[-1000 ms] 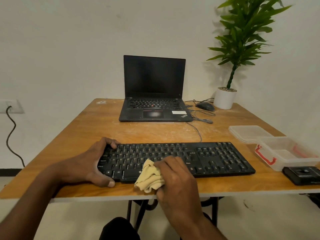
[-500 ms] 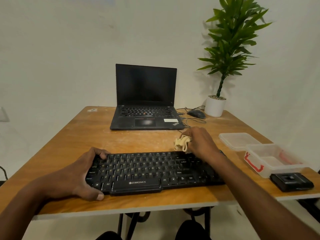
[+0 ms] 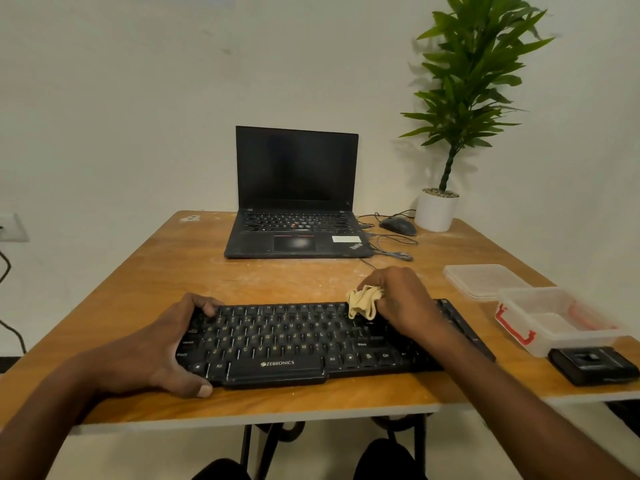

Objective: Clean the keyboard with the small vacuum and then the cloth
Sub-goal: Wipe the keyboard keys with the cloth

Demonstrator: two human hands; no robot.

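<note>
A black keyboard (image 3: 294,341) lies across the front of the wooden table (image 3: 156,271). My left hand (image 3: 162,351) grips its left end, fingers curled over the far edge and thumb on the near edge. My right hand (image 3: 398,299) holds a bunched yellow cloth (image 3: 363,301) and presses it on the keys at the keyboard's top row, right of the middle. My right forearm hides part of the keyboard's right half. A small black device (image 3: 594,365), perhaps the small vacuum, lies at the table's right front corner.
An open black laptop (image 3: 294,216) stands at the back, with a mouse (image 3: 398,226) and cables beside it. A potted plant (image 3: 438,209) is at the back right. A clear plastic box (image 3: 554,318) and its lid (image 3: 485,280) sit at the right.
My right hand carried the cloth from the keyboard's near edge up and to the right, to the far row of keys. The left hand has kept its grip on the left end.
</note>
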